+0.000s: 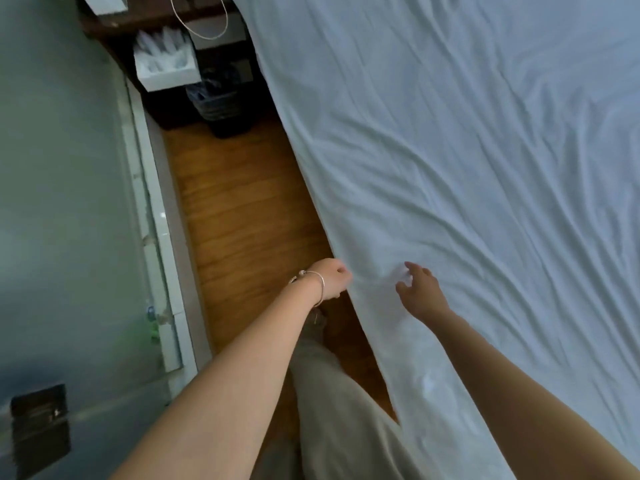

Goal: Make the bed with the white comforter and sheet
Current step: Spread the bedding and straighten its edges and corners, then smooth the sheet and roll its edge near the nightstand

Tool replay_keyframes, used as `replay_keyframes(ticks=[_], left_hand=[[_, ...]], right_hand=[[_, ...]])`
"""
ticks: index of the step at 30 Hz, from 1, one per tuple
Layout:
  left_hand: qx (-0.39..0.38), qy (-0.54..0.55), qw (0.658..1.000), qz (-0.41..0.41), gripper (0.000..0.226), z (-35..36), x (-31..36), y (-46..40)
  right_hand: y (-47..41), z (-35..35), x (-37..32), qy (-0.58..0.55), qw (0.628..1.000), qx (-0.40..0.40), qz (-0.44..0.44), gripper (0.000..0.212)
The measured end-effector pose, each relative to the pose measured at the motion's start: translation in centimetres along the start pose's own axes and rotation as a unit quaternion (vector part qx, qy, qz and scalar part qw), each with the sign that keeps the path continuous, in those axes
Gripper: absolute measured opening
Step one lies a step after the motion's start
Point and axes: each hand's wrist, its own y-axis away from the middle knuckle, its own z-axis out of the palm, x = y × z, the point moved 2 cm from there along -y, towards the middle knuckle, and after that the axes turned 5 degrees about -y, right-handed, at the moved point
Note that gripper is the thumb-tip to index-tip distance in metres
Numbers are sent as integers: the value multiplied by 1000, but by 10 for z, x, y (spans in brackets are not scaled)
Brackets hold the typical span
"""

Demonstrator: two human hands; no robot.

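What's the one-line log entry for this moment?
left hand: grips sheet edge | right hand: open on sheet | sheet: wrinkled

A strip of wooden floor [239, 216] is being bordered by a pale green wall [59, 161] with white skirting [156, 216], a dark bin [221, 109] being set at the far end

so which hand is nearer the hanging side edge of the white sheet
Left. The left hand grips the wrinkled white sheet right at its hanging edge; the right hand hovers open further in over the bed top.
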Motion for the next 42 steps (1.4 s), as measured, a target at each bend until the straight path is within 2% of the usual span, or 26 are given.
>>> replay_keyframes(ticks=[4, 7, 10, 16, 23, 29, 32, 35, 38, 40, 42], left_hand=[[19, 36, 999, -11, 14, -77, 9, -28], [36, 102, 994, -18, 24, -136, 18, -55], [37, 141, 989, -1, 30, -196, 25, -86], [70, 176, 982, 29, 28, -340, 27, -171], [44, 112, 991, 63, 24, -521, 50, -279], [18, 111, 992, 60, 31, -628, 88, -395], [32, 115, 991, 63, 35, -674, 112, -464], [47, 36, 991, 123, 42, -718, 136, -530], [74, -166, 962, 206, 51, -752, 161, -588], [62, -295, 933, 194, 64, -775, 168, -618], [23, -369, 917, 149, 80, -798, 156, -643]], right_hand=[[-40, -5, -96, -149, 987, -27, 54, 48], [-64, -15, -168, -263, 963, -34, 51, 41], [-96, -28, -229, -339, 939, -9, 66, 34], [-191, -44, -351, -333, 942, 15, 39, 32], [-310, -73, -494, -335, 940, 42, 53, 34], [-413, -114, -589, -412, 905, 82, 75, 31], [-480, -129, -627, -408, 906, 87, 76, 32], [-554, -142, -662, -332, 935, 107, 58, 35], [-619, -153, -695, -160, 979, 130, 13, 43], [-653, -158, -714, -79, 987, 130, 46, 52], [-674, -148, -727, -27, 992, 88, 91, 58]])
